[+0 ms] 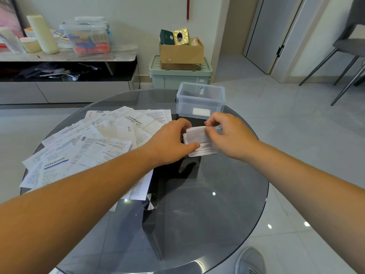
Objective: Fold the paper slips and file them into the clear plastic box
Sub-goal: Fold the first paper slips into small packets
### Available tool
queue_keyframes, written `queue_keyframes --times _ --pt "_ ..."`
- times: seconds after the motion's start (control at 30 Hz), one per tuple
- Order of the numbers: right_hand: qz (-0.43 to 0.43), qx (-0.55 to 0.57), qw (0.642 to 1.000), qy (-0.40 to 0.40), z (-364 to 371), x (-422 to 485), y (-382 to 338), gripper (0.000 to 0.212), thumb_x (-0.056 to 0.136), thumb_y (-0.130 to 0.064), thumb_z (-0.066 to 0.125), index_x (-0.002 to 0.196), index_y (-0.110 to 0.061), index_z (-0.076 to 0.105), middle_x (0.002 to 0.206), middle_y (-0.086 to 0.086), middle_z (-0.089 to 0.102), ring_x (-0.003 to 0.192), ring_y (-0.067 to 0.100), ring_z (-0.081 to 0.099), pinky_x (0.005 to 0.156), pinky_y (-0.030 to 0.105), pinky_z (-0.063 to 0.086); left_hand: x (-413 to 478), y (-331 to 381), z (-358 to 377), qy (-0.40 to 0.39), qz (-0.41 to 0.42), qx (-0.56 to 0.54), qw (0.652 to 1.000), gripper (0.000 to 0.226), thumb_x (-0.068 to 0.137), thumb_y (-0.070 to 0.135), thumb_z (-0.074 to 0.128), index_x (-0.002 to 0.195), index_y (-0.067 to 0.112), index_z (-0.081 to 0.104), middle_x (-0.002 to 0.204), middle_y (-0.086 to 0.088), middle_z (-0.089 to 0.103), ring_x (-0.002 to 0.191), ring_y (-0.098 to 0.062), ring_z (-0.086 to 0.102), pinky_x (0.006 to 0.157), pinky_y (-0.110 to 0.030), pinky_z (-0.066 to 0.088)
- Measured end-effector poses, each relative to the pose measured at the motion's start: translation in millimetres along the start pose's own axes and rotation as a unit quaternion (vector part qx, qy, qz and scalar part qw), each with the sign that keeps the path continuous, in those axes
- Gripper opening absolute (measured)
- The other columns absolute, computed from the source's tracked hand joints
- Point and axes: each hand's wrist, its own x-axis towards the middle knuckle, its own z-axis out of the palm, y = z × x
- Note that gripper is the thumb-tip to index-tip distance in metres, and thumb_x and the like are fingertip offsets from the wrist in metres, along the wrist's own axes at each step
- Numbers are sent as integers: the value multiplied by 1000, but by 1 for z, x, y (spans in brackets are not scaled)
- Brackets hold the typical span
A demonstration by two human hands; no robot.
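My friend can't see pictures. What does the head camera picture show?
A person's left hand and right hand pinch a small stack of folded paper slips at a round glass table. The clear plastic box stands behind them, and unfolded printed sheets lie spread to the left.

A round table (197, 234) of smoked glass stands on a floor (296, 119) of pale, glossy tiles that mirror small spots of light. Against the off-white wall (128, 16) runs a low cabinet (69, 56) with a marbled top and a dark open shelf. Beside it a cardboard box (181, 54) sits on a green lidded bin (177, 78). At right are grey doors (272, 32) and a grey chair (345, 48) on thin metal legs.
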Motion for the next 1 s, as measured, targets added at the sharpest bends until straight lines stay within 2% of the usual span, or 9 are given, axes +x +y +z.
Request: queue_keyframes --times 0.1,0.2,0.33,0.43,0.57,0.67,0.8,1.0 --pt "25 21 999 12 -1 6 -2 7 99 -21 54 95 -21 60 98 -5 64 95 16 57 70 24 42 1 2 -1 -20 -4 -4 1000 61 84 42 76 135 25 47 130 4 59 113 -15 59 85 -20 47" --pt "46 29 998 11 0 9 -1 7 99 -22 54 96 -21 60 95 -7 63 91 14 57 69 19 42 2 3 1 -35 -8 -11 999 69 82 41 80 139 26 43 133 4 57 117 -18 59 90 -24 49" --pt "62 40 997 6 5 11 -1 7 98 -22 55 95 -20 62 97 -5 65 94 18 59 81 34 49 3 3 3 -35 -15 -11 999 89 80 35 83 149 25 29 141 1 52 122 -22 57 96 -30 51" --pt "70 31 997 -7 8 12 -1 8 98 -24 56 97 -19 63 103 -3 65 100 21 58 88 37 48 7 -1 3 -8 -10 -6 1000 86 77 36 85 145 26 33 138 1 51 121 -21 54 92 -26 48" --pt "67 -11 997 -26 6 12 -3 15 102 -25 50 106 -21 63 105 -6 60 106 21 51 100 39 40 10 -4 2 -6 -13 17 1000 88 74 43 85 146 27 35 143 -1 46 126 -23 48 103 -38 48" --pt "67 -37 996 -36 6 12 -3 21 105 -23 44 111 -20 63 99 -9 49 102 18 40 98 36 32 9 -3 2 -12 -6 24 1000 88 76 45 83 147 26 34 147 -1 44 130 -23 46 107 -39 47" --pt "67 -68 994 -46 10 16 3 21 104 -23 41 106 -23 62 117 -2 63 117 23 45 98 40 31 7 -1 4 -23 -6 27 999 87 78 44 82 147 26 33 148 -1 45 131 -23 48 104 -38 47" --pt "73 -78 994 -35 12 14 5 20 104 -25 42 110 -24 61 121 -3 63 118 23 45 100 43 34 5 0 6 -23 -8 23 999 84 80 43 81 147 26 34 147 0 47 131 -23 50 103 -37 49"
